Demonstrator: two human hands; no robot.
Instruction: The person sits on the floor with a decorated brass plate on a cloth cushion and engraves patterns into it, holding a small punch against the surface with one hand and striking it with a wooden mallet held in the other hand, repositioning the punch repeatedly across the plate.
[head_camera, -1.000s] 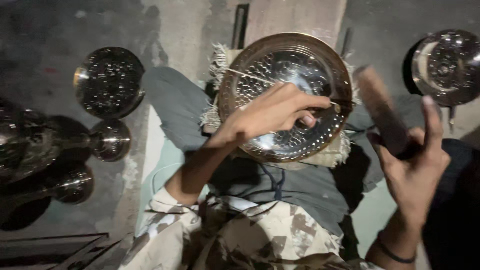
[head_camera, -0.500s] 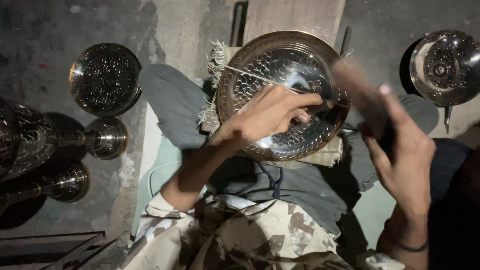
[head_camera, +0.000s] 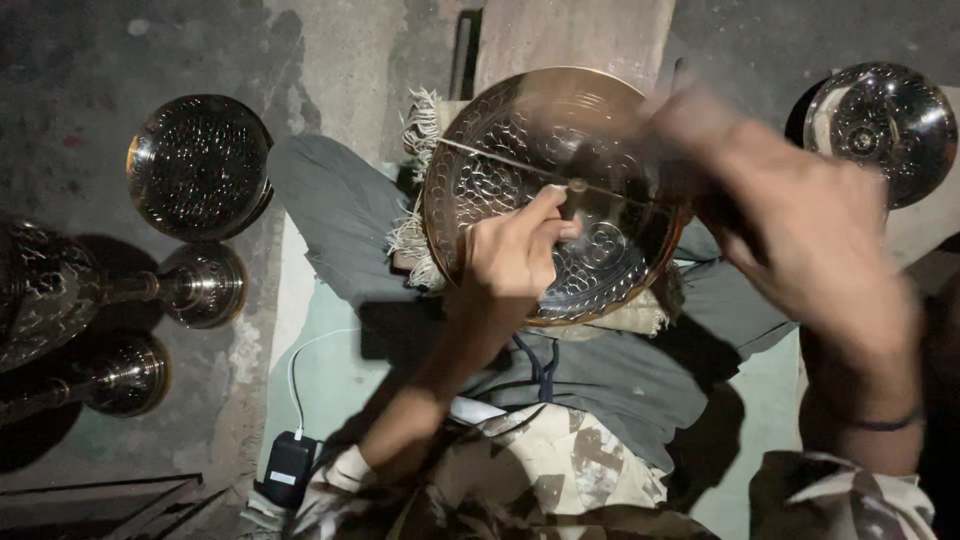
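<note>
here, a person sits on the floor with a round, hammered brass-coloured metal bowl (head_camera: 560, 190) resting on their lap, over a frayed pale cloth (head_camera: 420, 235). the left hand (head_camera: 515, 255) lies inside the bowl, its fingers curled tight around a thin metal punch (head_camera: 570, 195) whose tip meets the bowl's dimpled surface. the right hand (head_camera: 800, 225) hangs over the bowl's right rim, blurred; its fingers seem closed around something dark, but what it grips cannot be told. left of the bowl, on the grey concrete floor (head_camera: 330, 70), stands a second round dimpled metal bowl (head_camera: 198, 165), with two shiny stemmed metal bases (head_camera: 200, 285) below it. right of the bowl sits a polished silver-coloured dish (head_camera: 880, 125). below and to the left of the bowl lies a small black charger (head_camera: 287, 468) with a white cable.
</note>
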